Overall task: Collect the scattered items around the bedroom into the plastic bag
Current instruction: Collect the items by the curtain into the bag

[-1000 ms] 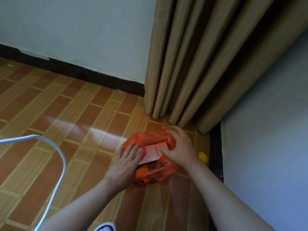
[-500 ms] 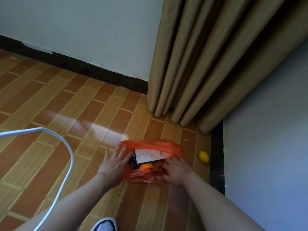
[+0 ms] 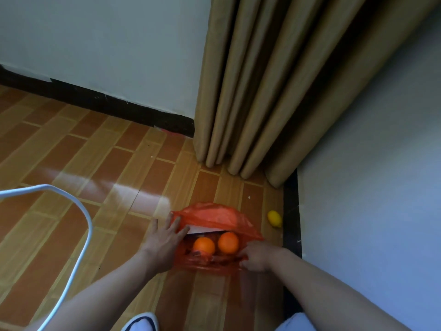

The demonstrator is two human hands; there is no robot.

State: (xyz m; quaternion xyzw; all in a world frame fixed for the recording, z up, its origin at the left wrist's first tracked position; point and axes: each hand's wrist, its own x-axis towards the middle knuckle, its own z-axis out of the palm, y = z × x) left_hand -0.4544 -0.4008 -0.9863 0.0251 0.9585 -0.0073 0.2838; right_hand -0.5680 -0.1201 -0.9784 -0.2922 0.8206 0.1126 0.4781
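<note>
we are holding the bag (image 3: 214, 217) open on the floor near the curtain, left hand (image 3: 164, 237) spread flat on its edge, right hand (image 3: 259, 255) pinching its rim, risking the oranges (image 3: 228, 242) rolling out while the lemon (image 3: 274, 218) is waiting.

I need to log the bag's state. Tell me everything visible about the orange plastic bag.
The orange plastic bag is thin, translucent and crinkled, lying on the wooden floor near the curtain with its mouth spread open. Inside show two oranges and a white card's edge. The left hand touches its left edge; the right hand pinches its right rim.
</note>
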